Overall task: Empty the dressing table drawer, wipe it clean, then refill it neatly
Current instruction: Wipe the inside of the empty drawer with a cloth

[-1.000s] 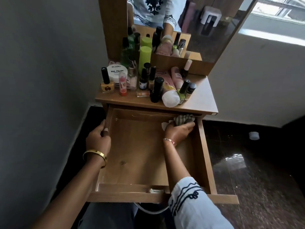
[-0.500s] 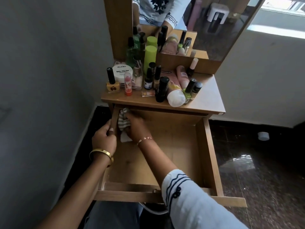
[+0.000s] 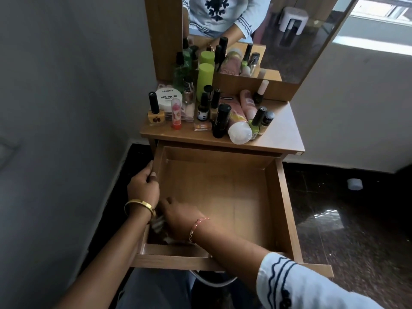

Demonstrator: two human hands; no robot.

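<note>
The wooden drawer (image 3: 278, 208) is pulled out below the dressing table top (image 3: 283, 132), with nothing on its bare floor. My left hand (image 3: 143, 188) grips the drawer's left wall, thumb inside. My right hand (image 3: 178, 217) is in the near left corner of the drawer and holds a striped cloth (image 3: 157, 225) against the wood; most of the cloth is hidden under the hand. Several bottles, tubes and nail polishes stand and lie on the table top, among them a white nail polish remover tub (image 3: 168, 99) and a lying pink tube (image 3: 239, 128).
A mirror (image 3: 289, 30) rises behind the table top. A grey wall (image 3: 66, 108) runs close on the left. Dark glossy floor (image 3: 356, 219) lies to the right, with a small white cap (image 3: 355, 184) on it.
My right hand swept the cloth from the drawer's far right corner across to the far left, then back along the left wall to the near left corner. My left hand kept its grip.
</note>
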